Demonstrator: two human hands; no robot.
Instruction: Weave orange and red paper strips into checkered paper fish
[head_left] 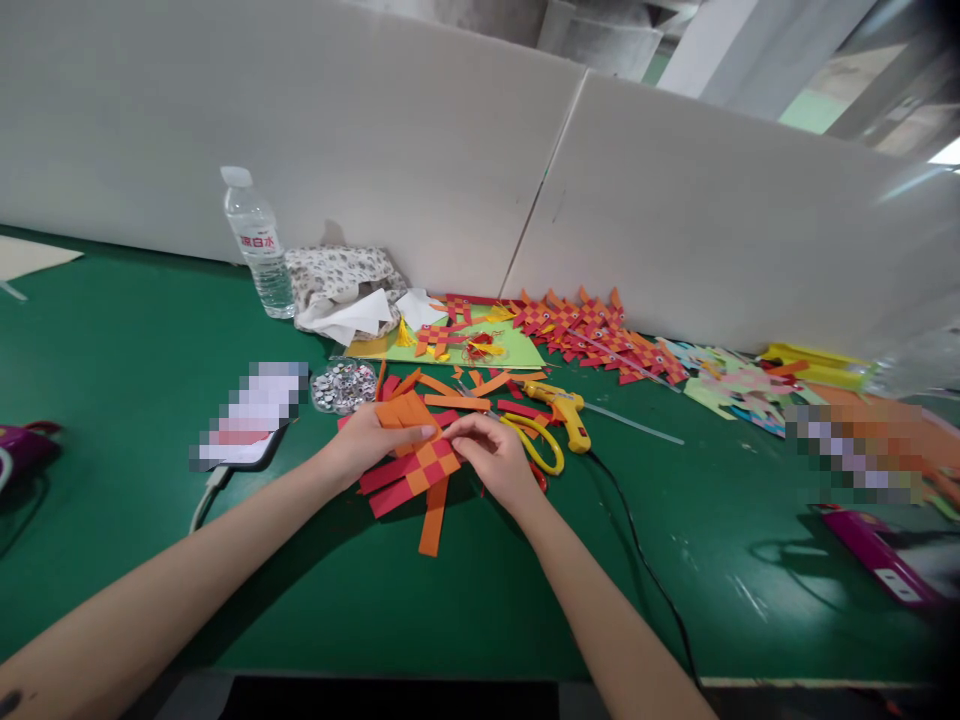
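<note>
Toward the near edge of the smooth green surface (337,620), 1 red-and-orange checkered woven piece of flat, paper-like strips (435,468) is held betw. 2 hands, 1 long orange tail strip (433,525) sticking out nearward. Should be v. light, bendy & easily creased, loose ends apt to slide; best hold = flat pinch on the checks where strips cross, not by the tips. L hand (367,440) grips it from the left, thumb on top; R hand (491,450) has fingertips pinched together at its right edge, prob. on a strip end, too small to be sure. Just right of R hand: 1 pr. scissors w/ yellow loop handles (557,460). Left: 1 phone w/ blurred-out screen (259,400) on 1 white cable (208,493). Beyond the hands: loose orange & red flat strips (457,402), overlapping, can't count; 1 clear box of small black-and-white discs (343,385), too many to count; 1 yellow glue gun (568,408) w/ 1 black cord (628,505). Farther back: 1 light-green sheet (521,352) w/ 2 checkered fish-like pieces (433,341) clearly seen; to its right, a heap of red-and-orange woven fish shapes (589,325), no. unclear. Back left: 1 patterned soft tissue pack (337,275), 1 clear plastic water bottle w/ white cap (259,245), by the pale grey partition (420,150).
</note>
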